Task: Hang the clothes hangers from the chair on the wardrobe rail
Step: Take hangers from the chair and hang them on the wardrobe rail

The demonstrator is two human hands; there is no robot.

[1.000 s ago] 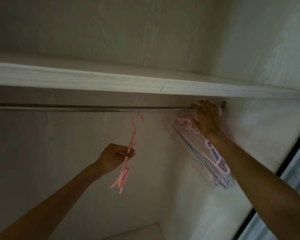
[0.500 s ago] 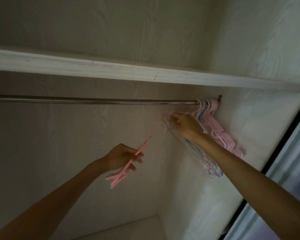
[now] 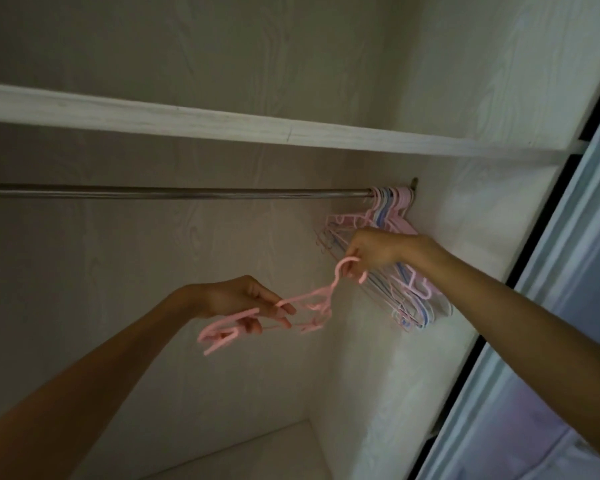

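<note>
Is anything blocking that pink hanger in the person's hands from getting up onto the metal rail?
Nothing visible does. The pink hanger is held below the rail, its hook pinched by the right hand and its body by the left hand. The rail is bare from its left side up to the bunch of hung hangers at its right end.

The scene is dim and murky inside the pale wood-grain wardrobe interior (image 3: 125, 258), with a brownish cast over the back panel. Cooler, bluish daylight enters from the right, along the blurred grey sliding-door frame (image 3: 548, 306), and brightens the white side wall (image 3: 465, 209). The front edge of the white wooden shelf (image 3: 201, 119) catches light, while the space beneath it lies in shadow. The thin metal rail (image 3: 174, 193) shows a faint sheen. Detail is soft and grainy; straight lines bow toward the frame edges.
</note>
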